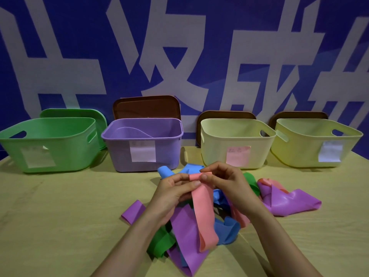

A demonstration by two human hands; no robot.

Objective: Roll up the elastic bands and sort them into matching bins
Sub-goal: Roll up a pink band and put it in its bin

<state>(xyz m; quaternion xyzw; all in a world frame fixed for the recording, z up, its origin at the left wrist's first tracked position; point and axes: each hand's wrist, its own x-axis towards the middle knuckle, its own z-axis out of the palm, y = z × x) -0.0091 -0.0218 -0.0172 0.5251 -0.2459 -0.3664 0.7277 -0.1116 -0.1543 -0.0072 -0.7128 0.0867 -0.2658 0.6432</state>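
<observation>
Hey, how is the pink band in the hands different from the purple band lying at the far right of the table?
The pink band is pinched at its top end by the left hand and right hand, where a small roll shows; the purple band lies untouched on the table. The pink band hangs long and smooth; the purple band is crumpled in a heap. Both are wide, flat elastic bands.

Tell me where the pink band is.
Head view, centre: the pink band hangs from the left hand and right hand, pinched at its top, over the pile before the cream bin.
</observation>
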